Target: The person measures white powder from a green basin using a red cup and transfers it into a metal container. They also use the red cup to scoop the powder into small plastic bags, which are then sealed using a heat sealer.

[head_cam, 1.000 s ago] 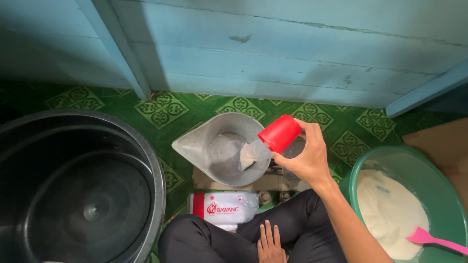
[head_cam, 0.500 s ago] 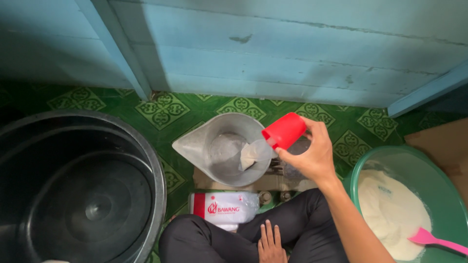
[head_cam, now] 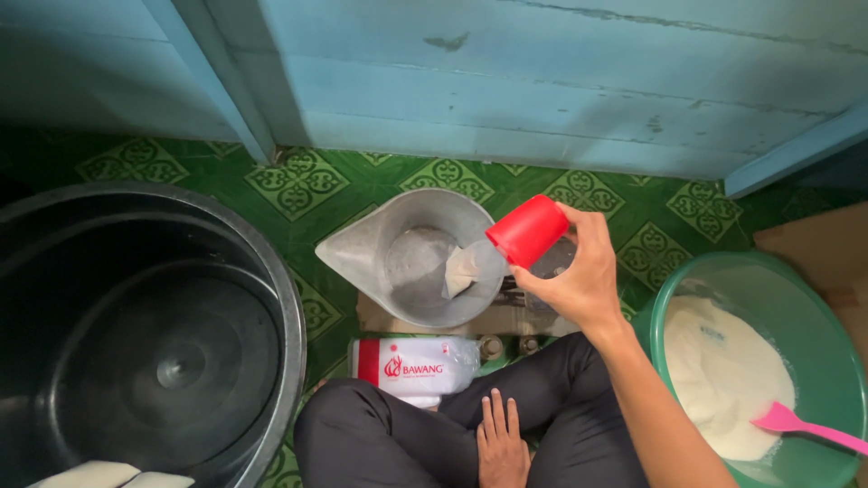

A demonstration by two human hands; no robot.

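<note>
One hand, the right (head_cam: 579, 280), grips a red-capped jar (head_cam: 506, 248) tilted over the jug (head_cam: 425, 258); it looks light and slippery, best held mid-body.

The left hand (head_cam: 502, 443) rests open, holding nothing.

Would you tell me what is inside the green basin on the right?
The green basin holds a white powdery heap with a pink spatula lying on it; the powder covers the bottom.

Red cup (head_cam: 529, 230); grey jug (head_cam: 411, 258); green basin (head_cam: 818, 298) holding white powder (head_cam: 723, 375); pink spatula (head_cam: 805, 425); black tub (head_cam: 136, 334); green patterned floor tiles (head_cam: 298, 181); pale blue wall (head_cam: 542, 81); black trousers (head_cam: 561, 425)
</note>
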